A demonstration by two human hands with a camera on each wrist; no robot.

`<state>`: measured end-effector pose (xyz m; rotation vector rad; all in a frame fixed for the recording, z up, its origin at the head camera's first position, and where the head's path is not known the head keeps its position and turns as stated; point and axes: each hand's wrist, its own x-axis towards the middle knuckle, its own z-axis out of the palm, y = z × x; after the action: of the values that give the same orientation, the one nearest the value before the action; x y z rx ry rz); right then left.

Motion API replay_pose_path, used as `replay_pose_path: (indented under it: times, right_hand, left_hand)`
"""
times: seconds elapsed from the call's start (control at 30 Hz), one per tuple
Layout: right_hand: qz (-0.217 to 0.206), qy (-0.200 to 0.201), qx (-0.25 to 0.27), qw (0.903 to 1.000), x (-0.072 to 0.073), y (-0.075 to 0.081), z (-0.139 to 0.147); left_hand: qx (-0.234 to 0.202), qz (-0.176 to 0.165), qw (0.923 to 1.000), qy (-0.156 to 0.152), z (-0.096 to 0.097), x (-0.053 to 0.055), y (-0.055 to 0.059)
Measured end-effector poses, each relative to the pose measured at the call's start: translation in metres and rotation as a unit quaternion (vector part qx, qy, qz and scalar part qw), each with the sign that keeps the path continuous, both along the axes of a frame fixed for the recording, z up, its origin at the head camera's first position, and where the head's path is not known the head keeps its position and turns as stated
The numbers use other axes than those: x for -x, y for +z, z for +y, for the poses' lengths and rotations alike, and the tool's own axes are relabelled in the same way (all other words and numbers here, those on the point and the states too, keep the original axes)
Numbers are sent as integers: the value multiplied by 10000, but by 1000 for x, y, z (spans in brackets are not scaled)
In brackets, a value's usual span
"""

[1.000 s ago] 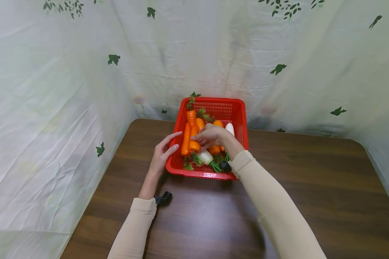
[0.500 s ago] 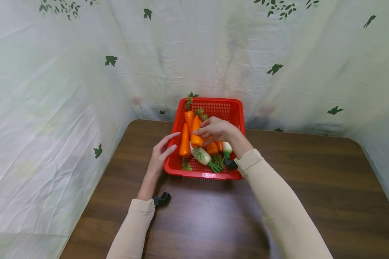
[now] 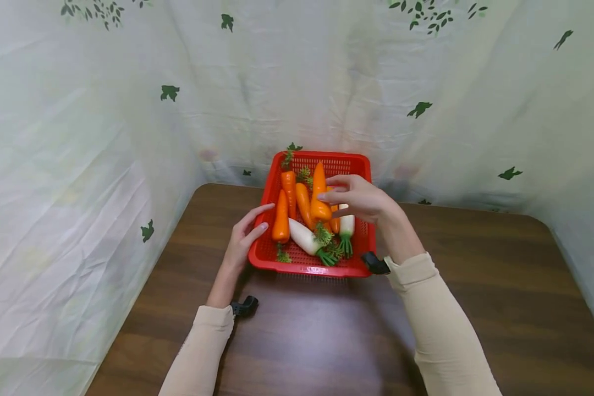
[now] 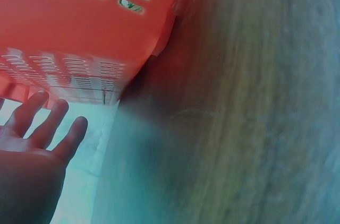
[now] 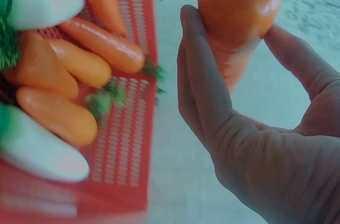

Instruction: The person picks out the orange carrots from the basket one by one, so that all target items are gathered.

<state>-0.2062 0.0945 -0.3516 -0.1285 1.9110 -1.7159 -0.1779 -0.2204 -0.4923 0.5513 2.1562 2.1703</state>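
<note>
Currently pinching an orange carrot (image 3: 319, 180) between thumb and fingers of the right hand (image 3: 363, 201), with thumb on one side and fingers on the other; holding it above the red basket (image 3: 287, 268), a little right of the middle, with pointed tip toward the far side and thick, leafy end toward the near side; resting the left hand (image 3: 240, 239) at the left rim of the basket, with thumb and fingers spread apart, straight and separate beside the outer wall in the left wrist view.

Also showing, inside the basket, a left carrot (image 3: 281, 220) with leaves toward the near side; a far carrot (image 3: 288, 184) just beyond it, with leaves reaching over the far rim; a middle carrot (image 3: 303, 201) to the right of both; a left radish (image 3: 304, 237), white and slanting toward the near side; a right radish (image 3: 347, 224), partly hidden under the right hand; standing, basket and all, at the far side of a brown wooden table (image 3: 475, 275), just before a pale printed cloth (image 3: 297, 82).
</note>
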Motion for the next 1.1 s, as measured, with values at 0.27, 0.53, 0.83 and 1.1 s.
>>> replay_pose_path:
  times: [0.27, 0.53, 0.83, 1.1]
  right_hand:
    - [356, -525, 229, 9977, -31, 2, 49]
    - [549, -664, 491, 9951, -50, -11, 79]
    - [569, -781, 924, 9910, -58, -47, 100]
    - [446, -824, 1595, 9827, -56, -63, 111]
  left_hand:
    - [108, 25, 9999, -48, 2, -1, -1]
    - [19, 50, 10000, 32, 2, 0, -3]
    - [81, 48, 9999, 43, 0, 0, -2]
    - [57, -17, 10000, 63, 0, 2, -4]
